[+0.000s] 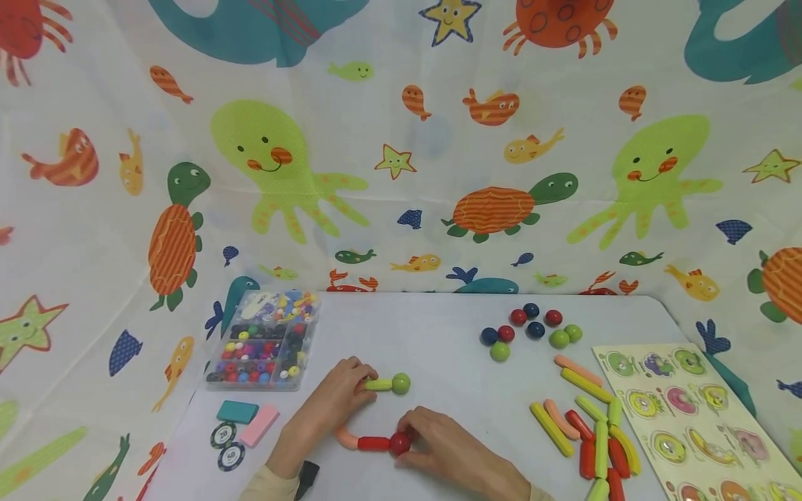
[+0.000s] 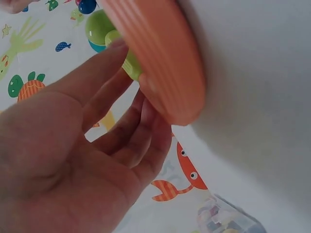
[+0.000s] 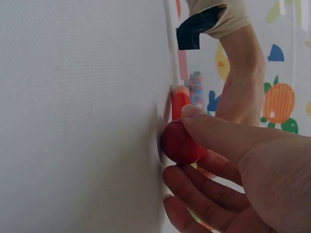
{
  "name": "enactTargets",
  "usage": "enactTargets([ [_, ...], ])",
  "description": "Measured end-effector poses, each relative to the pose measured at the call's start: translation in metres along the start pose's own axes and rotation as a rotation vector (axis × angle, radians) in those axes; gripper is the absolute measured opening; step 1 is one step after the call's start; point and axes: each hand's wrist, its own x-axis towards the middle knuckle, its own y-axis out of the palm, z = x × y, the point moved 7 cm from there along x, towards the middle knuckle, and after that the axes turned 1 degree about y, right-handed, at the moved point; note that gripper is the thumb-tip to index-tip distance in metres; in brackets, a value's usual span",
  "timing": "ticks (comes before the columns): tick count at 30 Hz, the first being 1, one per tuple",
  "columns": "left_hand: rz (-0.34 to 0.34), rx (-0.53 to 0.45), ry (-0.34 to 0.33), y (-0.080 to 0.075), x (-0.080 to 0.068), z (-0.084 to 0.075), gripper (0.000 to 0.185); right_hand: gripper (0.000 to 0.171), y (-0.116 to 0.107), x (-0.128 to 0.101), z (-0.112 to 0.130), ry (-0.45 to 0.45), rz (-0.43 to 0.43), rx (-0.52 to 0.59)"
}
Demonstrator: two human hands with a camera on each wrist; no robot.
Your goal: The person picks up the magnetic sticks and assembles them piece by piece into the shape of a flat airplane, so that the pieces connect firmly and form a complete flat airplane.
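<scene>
Hands meet low in the middle of the head frame, over a white surface [image 1: 438, 327] where a small chain of toy pieces is laid out. I see my right hand [image 1: 447, 445] pinching a red ball [image 1: 399, 443] between thumb and fingers; the right wrist view shows the thumb curled over the ball's top and the other fingers cupped beneath it. That ball touches the end of a short red stick [image 1: 373, 443], which joins a curved orange piece [image 1: 345, 438] at its left. My left hand [image 1: 332, 400] sits just above, its fingertips closed on a light green stick [image 1: 378, 384] that carries a green ball [image 1: 401, 383] at its right end; in the left wrist view the fingers look nearly straight, resting along the stick. I judge these pieces light, stiff and smooth, so the balls would roll if released and are best taken across their widest part, the sticks near mid-length. Loose balls [image 1: 529, 328] lie at upper right of the surface, a heap of spare sticks [image 1: 589, 428] at right beside a wooden peg puzzle [image 1: 695, 417], and a clear bead box [image 1: 266, 341] at left.
</scene>
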Motion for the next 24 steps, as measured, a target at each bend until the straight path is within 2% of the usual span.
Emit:
enactTargets([
  [6, -0.013, -0.005, 0.036, 0.001, 0.0, 0.0, 0.022, 0.035, -0.004, -0.004, -0.005, 0.043, 0.008, 0.019],
  [11, -0.006, -0.015, 0.05, 0.001, 0.0, -0.001, 0.021, 0.04, -0.026, -0.014, -0.023, 0.098, -0.021, 0.069],
  [14, -0.003, -0.022, 0.05, 0.001, 0.0, -0.001, 0.021, 0.039, -0.047, -0.023, -0.041, 0.117, -0.081, 0.082],
  [19, -0.008, -0.024, 0.039, 0.001, 0.0, -0.001, 0.021, 0.032, -0.087, -0.046, -0.077, 0.139, -0.248, 0.018],
  [24, -0.004, -0.02, 0.018, 0.001, -0.001, 0.001, 0.02, 0.027, -0.119, -0.079, -0.116, 0.263, -0.382, -0.055],
])
